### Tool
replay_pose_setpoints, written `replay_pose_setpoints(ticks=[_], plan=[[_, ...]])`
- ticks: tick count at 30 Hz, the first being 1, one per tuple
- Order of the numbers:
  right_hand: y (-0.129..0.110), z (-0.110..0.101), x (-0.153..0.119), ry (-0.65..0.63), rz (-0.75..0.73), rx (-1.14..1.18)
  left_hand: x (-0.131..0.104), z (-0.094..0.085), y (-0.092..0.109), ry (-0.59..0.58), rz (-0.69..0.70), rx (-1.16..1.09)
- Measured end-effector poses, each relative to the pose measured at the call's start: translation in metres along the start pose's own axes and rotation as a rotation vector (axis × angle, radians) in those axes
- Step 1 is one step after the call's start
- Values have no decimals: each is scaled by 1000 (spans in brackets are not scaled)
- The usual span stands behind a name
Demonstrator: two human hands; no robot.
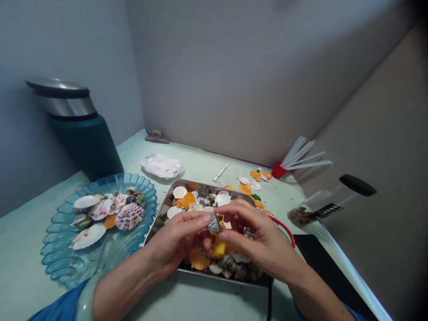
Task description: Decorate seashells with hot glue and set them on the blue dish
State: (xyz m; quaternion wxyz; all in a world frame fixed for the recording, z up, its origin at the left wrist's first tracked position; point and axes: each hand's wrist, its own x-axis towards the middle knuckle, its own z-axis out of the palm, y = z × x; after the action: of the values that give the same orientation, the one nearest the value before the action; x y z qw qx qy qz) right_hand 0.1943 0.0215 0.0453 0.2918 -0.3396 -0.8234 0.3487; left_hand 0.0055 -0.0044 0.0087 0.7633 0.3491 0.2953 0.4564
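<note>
Between my two hands, over a metal tray (156,219), is a small grey, rough-surfaced shell (214,224). My left hand (182,234) pinches it from the left with thumb and fingertips. From the right, the thumb and forefinger of my right hand (250,229) close around its other side. Just below my fingers lies a yellow plastic object (219,248), mostly hidden, so I cannot tell its kind. White, orange and dark shells fill the tray, among them an orange scallop shell (199,259) near the front.
A blue scalloped dish (50,256) of shells stands left, before a teal bottle (83,142). Behind the tray lie a white crumpled packet (161,166) and a marker (220,172). Rightward are a red cup (278,170) of translucent sticks, a jar (310,209) and a black flat object (321,254).
</note>
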Motion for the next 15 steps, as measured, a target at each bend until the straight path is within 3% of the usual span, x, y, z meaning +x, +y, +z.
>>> replay_pose_setpoints(ticks=[15], plan=[[-3,0,-1,24,-27,-50,1,-2,-2,36,-8,-6]])
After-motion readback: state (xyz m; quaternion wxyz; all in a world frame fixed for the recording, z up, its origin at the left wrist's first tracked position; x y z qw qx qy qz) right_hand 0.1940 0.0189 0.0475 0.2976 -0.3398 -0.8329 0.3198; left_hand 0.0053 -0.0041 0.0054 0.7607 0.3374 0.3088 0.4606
